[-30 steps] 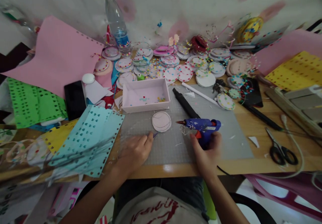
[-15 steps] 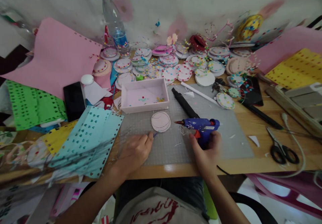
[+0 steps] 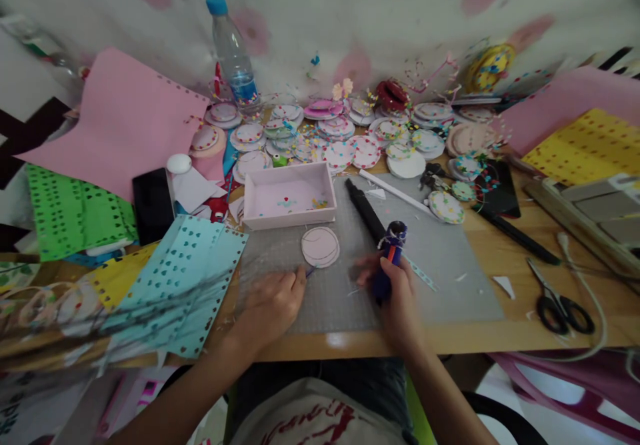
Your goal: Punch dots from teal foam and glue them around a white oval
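Box [image 3: 290, 217] with coloured bits [image 3: 320, 203] inside, glue gun [image 3: 391, 255] in right hand [image 3: 403, 301].

The right hand [image 3: 404, 305] has turned, swinging the blue glue gun [image 3: 384, 281] from side-on to nearly end-on. Its nozzle, which pointed left toward the round disc [image 3: 321, 247], no longer shows. Fingers [image 3: 367, 268] now appear on the gun's left. A patterned strip [image 3: 423, 275] has come into sight on its right, while the black cord by the wrist has disappeared from view.
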{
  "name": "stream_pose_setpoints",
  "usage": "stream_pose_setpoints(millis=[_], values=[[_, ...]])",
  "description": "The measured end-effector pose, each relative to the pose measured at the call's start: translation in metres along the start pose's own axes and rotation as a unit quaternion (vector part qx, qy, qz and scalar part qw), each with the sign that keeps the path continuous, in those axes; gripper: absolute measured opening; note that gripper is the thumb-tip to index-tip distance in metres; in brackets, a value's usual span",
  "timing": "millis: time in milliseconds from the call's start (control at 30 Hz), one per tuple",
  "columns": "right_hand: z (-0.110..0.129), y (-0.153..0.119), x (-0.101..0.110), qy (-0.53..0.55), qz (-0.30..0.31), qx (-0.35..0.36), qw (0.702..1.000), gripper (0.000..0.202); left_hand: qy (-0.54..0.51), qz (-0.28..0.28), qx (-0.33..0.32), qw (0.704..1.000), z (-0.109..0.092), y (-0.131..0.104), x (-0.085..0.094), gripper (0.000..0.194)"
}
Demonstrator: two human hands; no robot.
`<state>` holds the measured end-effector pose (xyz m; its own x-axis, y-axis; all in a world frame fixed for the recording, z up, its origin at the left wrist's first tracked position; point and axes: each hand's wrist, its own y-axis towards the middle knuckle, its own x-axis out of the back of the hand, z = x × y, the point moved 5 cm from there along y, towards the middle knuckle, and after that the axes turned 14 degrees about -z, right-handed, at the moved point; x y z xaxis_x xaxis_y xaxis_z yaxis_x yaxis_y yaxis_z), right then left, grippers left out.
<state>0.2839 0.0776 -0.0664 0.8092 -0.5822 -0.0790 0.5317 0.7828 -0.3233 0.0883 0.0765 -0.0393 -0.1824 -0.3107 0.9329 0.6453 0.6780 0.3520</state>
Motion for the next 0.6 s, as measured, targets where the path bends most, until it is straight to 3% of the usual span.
stream_pose_setpoints(millis=[133,600], values=[[-0.007,-0.002,-0.015,0.028,0.049,-0.040,0.998,0.028,-0.002,0.004,0.001,1.000,0.000,0.001,0.001,0.023],[-0.008,-0.009,-0.024,-0.106,0.048,0.075,0.990,0.032,-0.011,-0.034,0.020,0.999,0.003,0.002,0.006,0.022]])
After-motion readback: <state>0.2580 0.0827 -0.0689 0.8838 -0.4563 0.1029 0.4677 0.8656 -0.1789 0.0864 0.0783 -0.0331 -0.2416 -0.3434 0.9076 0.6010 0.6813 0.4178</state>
